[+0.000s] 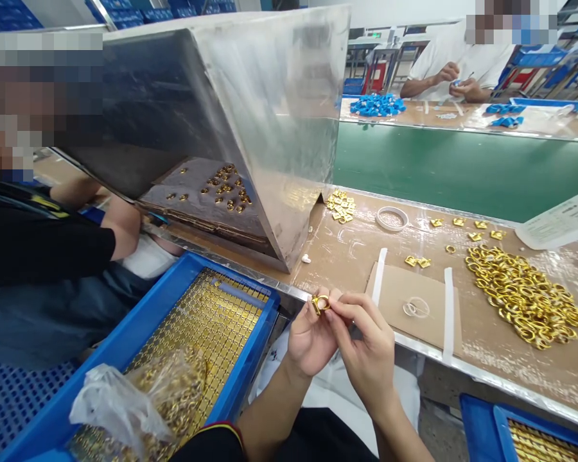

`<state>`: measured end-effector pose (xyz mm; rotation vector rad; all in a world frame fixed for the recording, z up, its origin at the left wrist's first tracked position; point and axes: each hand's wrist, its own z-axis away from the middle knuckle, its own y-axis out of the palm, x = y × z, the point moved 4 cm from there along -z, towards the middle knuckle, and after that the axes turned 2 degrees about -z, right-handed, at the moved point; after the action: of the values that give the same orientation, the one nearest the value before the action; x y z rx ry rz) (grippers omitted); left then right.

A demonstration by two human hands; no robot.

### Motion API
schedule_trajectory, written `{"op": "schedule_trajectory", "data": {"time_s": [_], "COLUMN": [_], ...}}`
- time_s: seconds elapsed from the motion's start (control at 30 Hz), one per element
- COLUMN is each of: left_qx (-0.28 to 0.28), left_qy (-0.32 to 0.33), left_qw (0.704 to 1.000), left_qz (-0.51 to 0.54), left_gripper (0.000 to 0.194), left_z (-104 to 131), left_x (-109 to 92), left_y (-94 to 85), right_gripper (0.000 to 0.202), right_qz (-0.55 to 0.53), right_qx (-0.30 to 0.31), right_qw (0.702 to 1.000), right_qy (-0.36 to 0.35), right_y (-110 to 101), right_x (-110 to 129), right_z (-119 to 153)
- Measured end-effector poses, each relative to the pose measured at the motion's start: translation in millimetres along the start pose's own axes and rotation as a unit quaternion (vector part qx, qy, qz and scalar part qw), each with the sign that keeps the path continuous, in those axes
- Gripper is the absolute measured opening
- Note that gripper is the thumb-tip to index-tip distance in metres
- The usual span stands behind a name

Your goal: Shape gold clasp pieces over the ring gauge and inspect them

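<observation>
A gold-coloured ring [321, 303] is pinched at the table's front edge, above my lap. The fingers of my left hand [309, 343] hold its left side, and the thumb and forefinger of my right hand [368, 333] close on its right side. To the right lies a cardboard piece [395, 298] taped down with white strips, with clear thin loops [417, 308] on it. Farther right is a large heap of gold rings [525, 292]. Two small gold square pieces [417, 262] lie just beyond the cardboard.
A metal hood [270, 128] over several gold rings [226, 186] stands at the left. Blue trays [243, 359] flank me; a plastic bag of gold pieces [139, 404] lies in the left one. A person [455, 61] works opposite; another sits left. A white bottle [561, 221] lies right.
</observation>
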<state>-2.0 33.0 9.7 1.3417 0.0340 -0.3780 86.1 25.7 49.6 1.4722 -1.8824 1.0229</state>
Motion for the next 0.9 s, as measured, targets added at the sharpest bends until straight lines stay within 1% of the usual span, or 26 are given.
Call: {"op": "schedule_trajectory", "data": {"time_s": [0.27,0.47,0.57,0.67,0.73,0.8,0.9], "left_qx": [-0.027,-0.079,-0.067,-0.042,-0.035,-0.029,-0.01], "left_qy": [0.002,0.022,0.021,0.017,0.017,0.023,0.05], "left_qw": [1.0,0.995,0.997,0.998,0.999,0.998,0.994], "left_qz": [-0.004,-0.051,-0.045,-0.037,-0.038,-0.05,-0.101], "left_gripper": [0.041,0.03,0.031,0.036,0.04,0.045,0.054], "left_z": [3.3,9.0,9.4,8.8,8.8,9.8,13.5], "left_x": [-2.0,-9.6,-10.6,-10.3,-10.0,-10.1,-11.1], "left_y": [-0.6,-9.0,-11.6,-10.1,-8.0,-5.5,-1.7], "right_gripper": [0.015,0.014,0.014,0.012,0.011,0.011,0.012], "right_qz": [-0.028,-0.045,-0.044,-0.043,-0.046,-0.058,-0.096], "right_qx": [-0.006,0.019,0.023,0.027,0.032,0.039,0.047], "right_qw": [0.999,0.998,0.998,0.997,0.997,0.995,0.991], "right_qy": [0.028,0.043,0.049,0.057,0.061,0.068,0.075], "right_y": [3.5,9.7,12.2,13.5,13.0,11.2,6.2], "right_x": [3.0,4.2,2.6,1.4,1.7,3.2,8.4], "right_z": [-4.0,-6.4,-6.3,-5.7,-5.4,-5.2,-5.4]}}
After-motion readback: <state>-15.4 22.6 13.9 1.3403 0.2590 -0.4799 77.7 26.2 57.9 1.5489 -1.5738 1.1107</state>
